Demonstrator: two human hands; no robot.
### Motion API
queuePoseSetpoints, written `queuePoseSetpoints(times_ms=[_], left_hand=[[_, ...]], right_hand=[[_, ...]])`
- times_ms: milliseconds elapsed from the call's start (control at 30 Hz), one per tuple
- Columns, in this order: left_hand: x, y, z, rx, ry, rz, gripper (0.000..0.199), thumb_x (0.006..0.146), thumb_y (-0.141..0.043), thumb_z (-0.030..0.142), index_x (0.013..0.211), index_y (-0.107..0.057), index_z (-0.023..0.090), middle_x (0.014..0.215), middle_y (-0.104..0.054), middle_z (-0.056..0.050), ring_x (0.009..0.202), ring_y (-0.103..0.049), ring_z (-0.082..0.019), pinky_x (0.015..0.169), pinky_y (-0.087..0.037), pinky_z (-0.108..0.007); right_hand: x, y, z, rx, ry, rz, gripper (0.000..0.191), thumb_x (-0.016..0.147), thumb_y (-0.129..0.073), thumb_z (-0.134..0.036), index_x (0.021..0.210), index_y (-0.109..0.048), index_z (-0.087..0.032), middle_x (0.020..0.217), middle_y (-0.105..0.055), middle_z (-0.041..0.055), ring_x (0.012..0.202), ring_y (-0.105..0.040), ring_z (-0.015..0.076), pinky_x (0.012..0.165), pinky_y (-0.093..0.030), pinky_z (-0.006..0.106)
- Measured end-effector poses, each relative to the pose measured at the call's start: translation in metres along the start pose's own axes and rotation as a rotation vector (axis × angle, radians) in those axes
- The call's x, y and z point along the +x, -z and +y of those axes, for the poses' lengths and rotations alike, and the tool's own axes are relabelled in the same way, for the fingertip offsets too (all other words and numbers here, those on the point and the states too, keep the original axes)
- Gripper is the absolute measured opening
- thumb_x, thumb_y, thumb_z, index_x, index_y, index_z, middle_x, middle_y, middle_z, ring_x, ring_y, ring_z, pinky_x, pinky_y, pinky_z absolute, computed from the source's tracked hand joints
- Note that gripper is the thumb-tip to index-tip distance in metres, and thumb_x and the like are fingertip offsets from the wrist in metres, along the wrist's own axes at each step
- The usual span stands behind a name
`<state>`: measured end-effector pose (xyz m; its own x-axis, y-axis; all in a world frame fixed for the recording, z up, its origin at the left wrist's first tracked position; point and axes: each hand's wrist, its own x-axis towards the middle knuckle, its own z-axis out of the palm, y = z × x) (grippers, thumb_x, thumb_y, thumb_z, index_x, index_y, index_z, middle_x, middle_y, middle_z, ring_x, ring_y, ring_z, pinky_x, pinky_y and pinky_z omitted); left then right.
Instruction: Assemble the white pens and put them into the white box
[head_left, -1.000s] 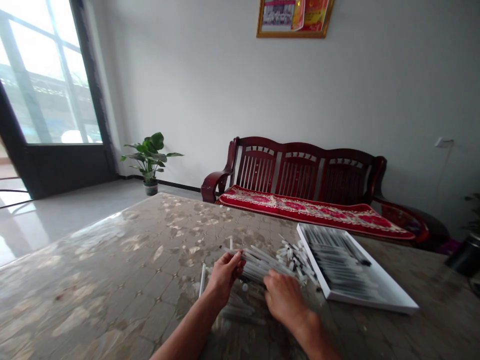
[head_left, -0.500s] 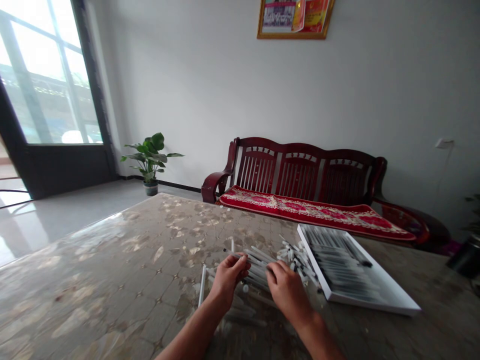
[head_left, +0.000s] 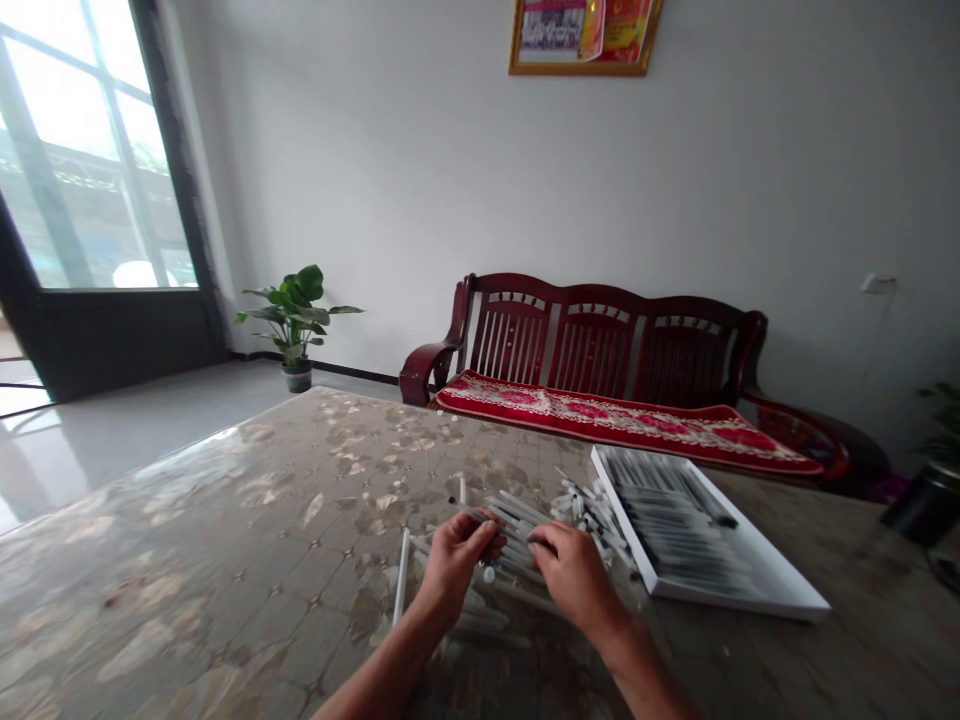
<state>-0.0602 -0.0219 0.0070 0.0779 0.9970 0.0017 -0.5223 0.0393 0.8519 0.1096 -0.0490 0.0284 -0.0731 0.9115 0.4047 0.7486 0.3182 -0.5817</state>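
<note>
My left hand (head_left: 457, 560) is closed, thumb against fingers, on a thin pen (head_left: 465, 511) whose dark end points up to the left. Facing it, my right hand (head_left: 574, 570) is pinched shut; a small dark bit shows at its fingertips, too unclear to name. Between and beyond both hands lies a loose pile of clear, whitish pen barrels (head_left: 517, 508). Small white and dark pieces, like pen caps (head_left: 581, 503), are heaped behind my right hand. To the right, a shallow white box (head_left: 787, 592) contains rows of pens with dark parts.
One white tube (head_left: 402, 575) lies left of my left wrist on the patterned table (head_left: 262, 560). Past the table's far edge stands a dark red wooden bench (head_left: 592, 340) with a red runner. A black container (head_left: 922, 505) is at the far right.
The whole view has shifted slightly. Both hands stay closed in nearly the same place over the pile, with only small finger movement.
</note>
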Motion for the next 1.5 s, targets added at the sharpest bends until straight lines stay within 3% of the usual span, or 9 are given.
queuePoseSetpoints(times_ms=[200, 333, 467, 700, 900, 1067, 1267, 1400, 1500], left_hand=[[0.001, -0.003, -0.001, 0.004, 0.026, -0.002, 0.04, 0.051, -0.09, 0.041, 0.076, -0.073, 0.015, 0.068, -0.071, -0.003, 0.061, -0.066, -0.014, 0.06, -0.054, -0.024], [-0.001, -0.005, 0.002, 0.078, 0.06, -0.076, 0.048, 0.048, -0.091, 0.037, 0.087, -0.074, 0.015, 0.073, -0.073, -0.005, 0.062, -0.067, -0.016, 0.059, -0.054, -0.025], [-0.001, 0.001, 0.009, 0.107, 0.0, 0.003, 0.062, 0.052, -0.088, 0.041, 0.106, -0.069, 0.018, 0.094, -0.075, -0.008, 0.065, -0.069, -0.017, 0.056, -0.053, -0.026], [0.012, 0.017, 0.015, 0.056, -0.17, 0.216, 0.056, 0.063, -0.078, 0.054, 0.105, -0.067, 0.018, 0.094, -0.072, -0.005, 0.059, -0.063, -0.011, 0.05, -0.047, -0.021], [0.018, 0.031, 0.026, 0.048, -0.286, 0.403, 0.049, 0.068, -0.07, 0.056, 0.098, -0.066, 0.017, 0.089, -0.069, -0.004, 0.057, -0.059, -0.011, 0.047, -0.042, -0.021], [0.019, 0.05, 0.037, 0.162, -0.348, 0.576, 0.039, 0.074, -0.06, 0.049, 0.096, -0.066, 0.017, 0.089, -0.069, -0.005, 0.061, -0.058, -0.012, 0.05, -0.04, -0.022], [0.018, 0.073, 0.046, 0.524, -0.38, 0.782, 0.031, 0.077, -0.051, 0.036, 0.097, -0.067, 0.019, 0.094, -0.07, -0.007, 0.089, -0.063, -0.023, 0.079, -0.047, -0.036], [0.02, 0.083, 0.04, 0.662, -0.276, 0.751, 0.03, 0.077, -0.052, 0.036, 0.099, -0.066, 0.02, 0.099, -0.07, -0.008, 0.098, -0.062, -0.027, 0.092, -0.045, -0.042], [0.025, 0.081, 0.029, 0.578, -0.259, 0.71, 0.028, 0.075, -0.054, 0.033, 0.096, -0.065, 0.018, 0.098, -0.07, -0.01, 0.099, -0.063, -0.027, 0.093, -0.045, -0.041]], right_hand=[[0.004, 0.016, -0.017, 0.013, 0.02, -0.09, 0.031, 0.079, -0.058, -0.011, 0.103, -0.073, -0.025, 0.093, -0.073, 0.0024, 0.084, -0.066, 0.0167, 0.076, -0.047, 0.024], [0.011, 0.033, -0.014, -0.169, 0.057, -0.129, 0.025, 0.08, -0.06, -0.014, 0.092, -0.077, -0.029, 0.089, -0.073, 0.0009, 0.092, -0.065, 0.0178, 0.083, -0.045, 0.025], [0.019, 0.077, 0.022, -0.278, -0.085, -0.137, 0.023, 0.08, -0.06, -0.016, 0.093, -0.077, -0.026, 0.095, -0.075, 0.0019, 0.094, -0.065, 0.0181, 0.084, -0.044, 0.025], [-0.009, 0.175, 0.101, -0.712, -0.325, -0.133, 0.023, 0.081, -0.059, -0.017, 0.095, -0.076, -0.026, 0.102, -0.072, 0.0047, 0.101, -0.062, 0.0239, 0.078, -0.042, 0.029], [-0.03, 0.199, 0.139, -0.875, -0.342, -0.165, 0.024, 0.082, -0.058, -0.015, 0.09, -0.076, -0.03, 0.099, -0.071, 0.0039, 0.099, -0.062, 0.0243, 0.071, -0.04, 0.029], [-0.022, 0.181, 0.134, -0.811, -0.277, -0.1, 0.028, 0.083, -0.055, -0.013, 0.096, -0.075, -0.027, 0.102, -0.071, 0.0056, 0.095, -0.064, 0.0224, 0.074, -0.042, 0.029], [-0.009, 0.092, 0.061, -0.466, -0.154, -0.169, 0.022, 0.084, -0.054, -0.02, 0.091, -0.075, -0.025, 0.097, -0.073, 0.0024, 0.092, -0.067, 0.0184, 0.078, -0.043, 0.026], [-0.006, 0.036, 0.026, -0.423, -0.119, -0.235, 0.017, 0.085, -0.056, -0.02, 0.086, -0.073, -0.024, 0.095, -0.072, 0.0026, 0.092, -0.066, 0.0173, 0.076, -0.043, 0.024], [-0.004, 0.014, 0.015, -0.472, -0.106, -0.239, 0.012, 0.086, -0.059, -0.024, 0.088, -0.07, -0.024, 0.099, -0.07, 0.0028, 0.092, -0.067, 0.0172, 0.074, -0.043, 0.024]])
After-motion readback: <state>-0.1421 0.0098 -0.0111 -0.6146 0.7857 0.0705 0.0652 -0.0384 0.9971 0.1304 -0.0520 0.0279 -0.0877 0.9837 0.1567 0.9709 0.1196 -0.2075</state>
